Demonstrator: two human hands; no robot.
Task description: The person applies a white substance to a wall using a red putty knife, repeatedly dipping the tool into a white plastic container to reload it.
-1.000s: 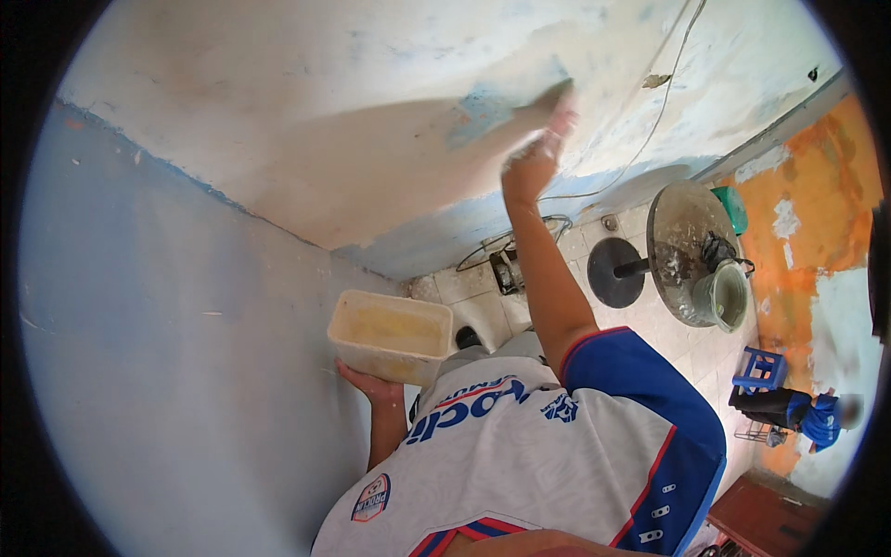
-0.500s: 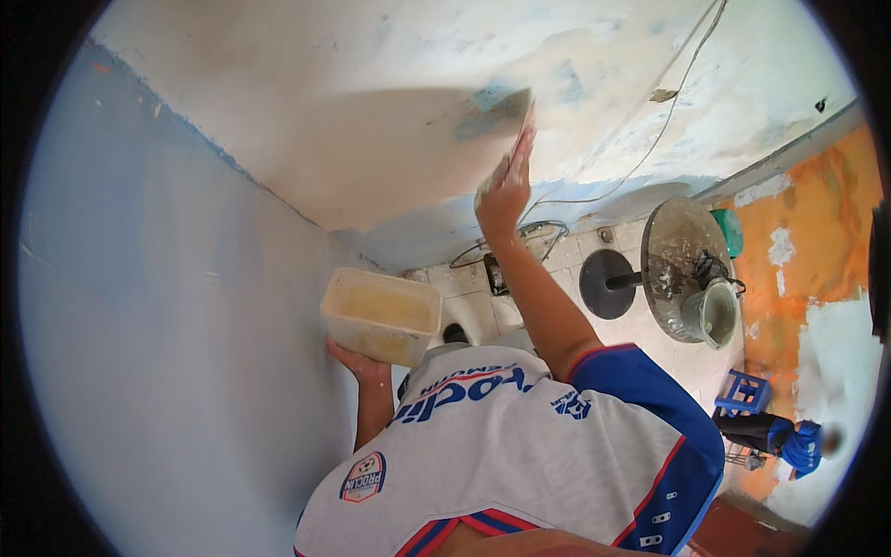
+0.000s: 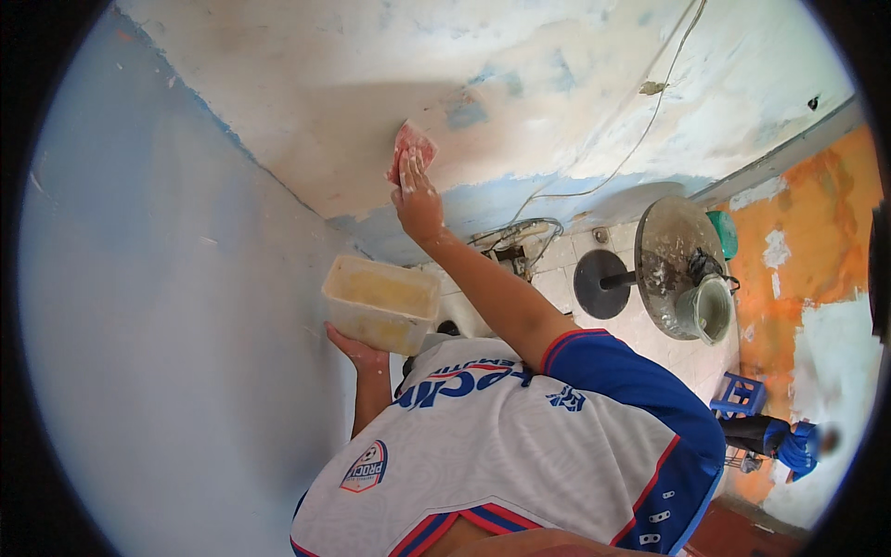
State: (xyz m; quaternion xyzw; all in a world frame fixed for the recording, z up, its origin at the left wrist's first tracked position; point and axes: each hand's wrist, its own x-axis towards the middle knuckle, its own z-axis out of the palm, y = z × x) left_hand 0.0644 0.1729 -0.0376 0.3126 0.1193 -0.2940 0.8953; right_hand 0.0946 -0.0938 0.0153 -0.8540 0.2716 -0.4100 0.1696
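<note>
My right hand (image 3: 419, 206) presses a flat reddish putty spreader (image 3: 413, 148), smeared with white, against the patchy white and blue wall (image 3: 325, 130). Its fingers lie along the spreader's face, and white paste marks them. At waist height my left hand (image 3: 360, 351) supports a rectangular translucent plastic tub (image 3: 382, 316) from below, with the thumb or a finger along its side. Yellowish-cream residue coats the inside of the tub. The fingers under the tub are mostly hidden.
A blue wall (image 3: 167, 325) rises close on my left. A cable (image 3: 640, 172) runs along the worked wall. To the right stand a round table (image 3: 664, 278) with a bucket (image 3: 710, 311) on it, a blue stool (image 3: 740, 395) and another person (image 3: 789, 444) by the orange wall.
My right hand has swept left and a little down along the wall with the spreader, which now lies flatter against it. The tub stays in my left hand at nearly the same place.
</note>
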